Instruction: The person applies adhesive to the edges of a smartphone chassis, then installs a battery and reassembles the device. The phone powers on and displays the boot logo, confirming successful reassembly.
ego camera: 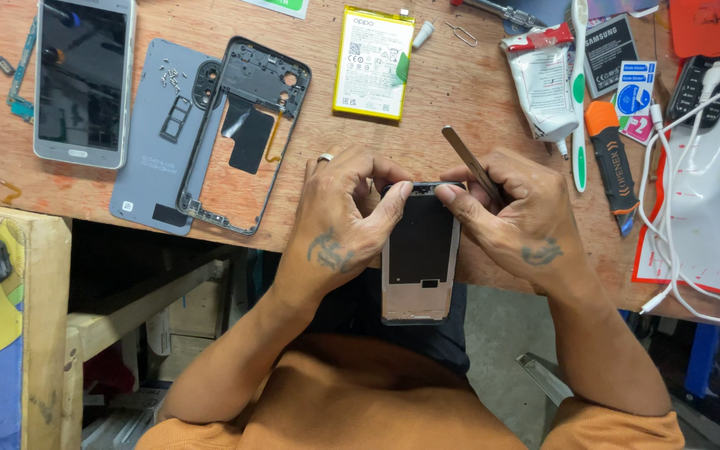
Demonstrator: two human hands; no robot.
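From my head camera, at the centre of the frame: my left hand and right hand both grip the top end of an opened phone body, held over the wooden bench edge. My right hand also clasps a thin metal pry tool, its blade pointing to the upper left. I judge I'm working loose a part at the phone's top edge; next calls for steady fingertip pressure there. A yellow-edged battery lies above, a black inner frame at upper left.
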